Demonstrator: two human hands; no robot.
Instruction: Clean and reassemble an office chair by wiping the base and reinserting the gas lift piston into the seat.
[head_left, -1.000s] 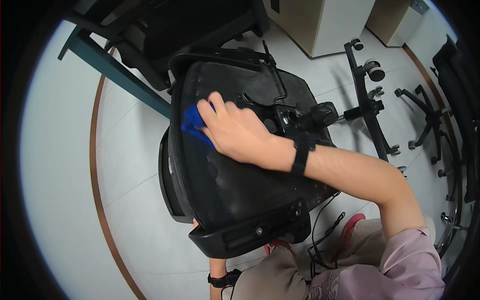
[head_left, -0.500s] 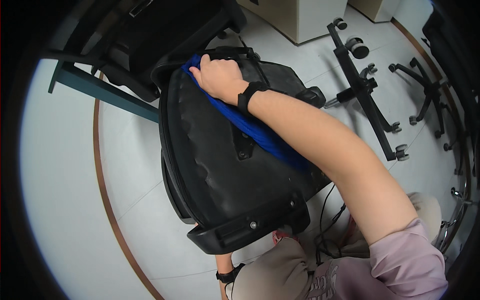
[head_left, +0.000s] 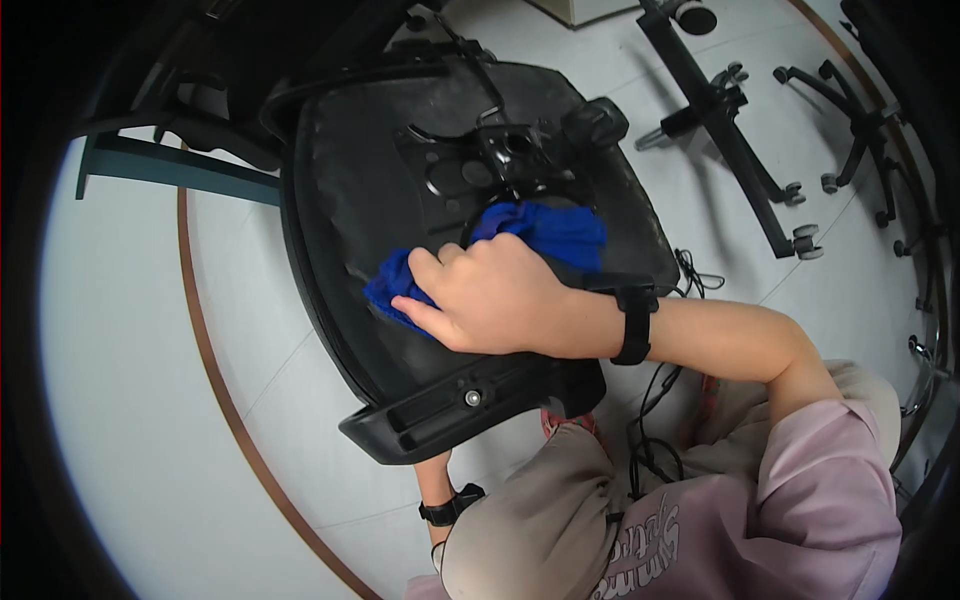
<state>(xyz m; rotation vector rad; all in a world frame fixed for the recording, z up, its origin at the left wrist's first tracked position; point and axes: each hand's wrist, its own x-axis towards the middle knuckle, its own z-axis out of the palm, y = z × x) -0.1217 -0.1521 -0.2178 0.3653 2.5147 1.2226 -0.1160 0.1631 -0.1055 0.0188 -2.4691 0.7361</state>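
Note:
An upturned black office chair seat (head_left: 345,180) shows its underside, with a metal mechanism (head_left: 510,150) at its middle. My right hand (head_left: 500,295) presses a bunched blue cloth (head_left: 550,235) onto the underside, its fingers closed round part of it. The rest of the cloth spreads out beyond my knuckles, toward the mechanism. A black armrest bracket (head_left: 430,420) with a bolt sits along the near edge. Only the wrist end of my left hand (head_left: 434,470) shows, below that bracket; its fingers are hidden behind the chair.
A detached chair base with casters (head_left: 715,110) lies on the floor to the right, and another wheeled base (head_left: 860,140) stands beyond it. Black cables (head_left: 655,450) hang near my legs. A teal beam (head_left: 180,175) and dark chair parts crowd the upper left.
My right hand has drawn the cloth from the far left edge of the seat's underside toward me, baring the mechanism. The cloth is more bunched, and the chair appears higher in the view.

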